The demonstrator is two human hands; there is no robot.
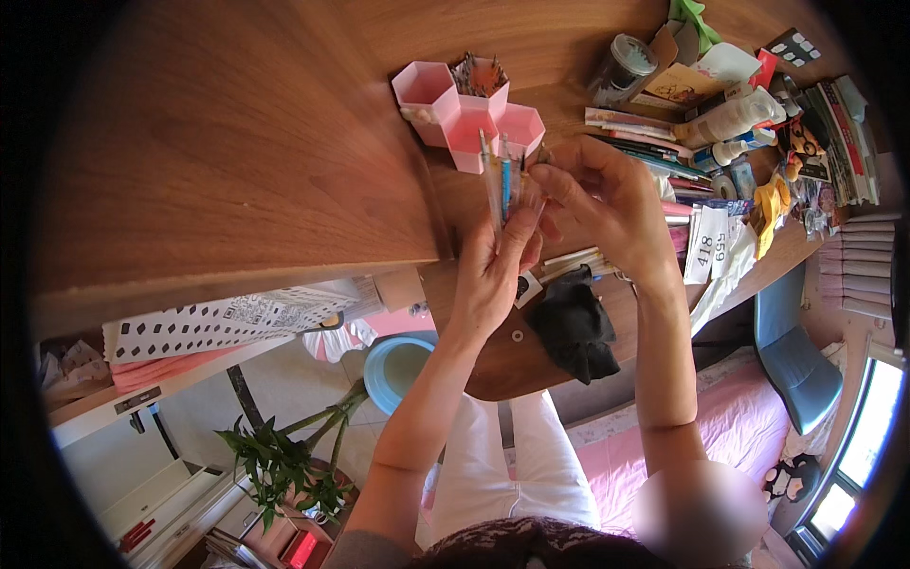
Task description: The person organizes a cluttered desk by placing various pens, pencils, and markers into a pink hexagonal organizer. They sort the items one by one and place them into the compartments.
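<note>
Two bare hands work close together above a desk. The left hand (498,261) has its fingers and thumb clamped around a bundle of pens (505,180), one of them bright blue. The bundle stands lengthwise away from the person, its long axis running nearly straight outward with a slight lean, the far ends pointing toward a pink holder (472,142). The right hand (602,194) has thumb and forefinger close together at the bundle's right side; whether they pinch anything, one cannot tell. Below them lies the brown wooden desk (488,370), its near corner rounded, with a crumpled black cloth (573,327) on it. Just beyond the bundle sits the holder, made of joined six-sided cups. Books (630,121), a white bottle (725,116) and a clear jar (626,68) crowd the right side. Farther off, left, a blue bucket (373,381) and a leafy plant (284,465) stand by the tiled floor; right, a pink bed (645,465), a blue chair (801,356) and a bright window (867,427).
</note>
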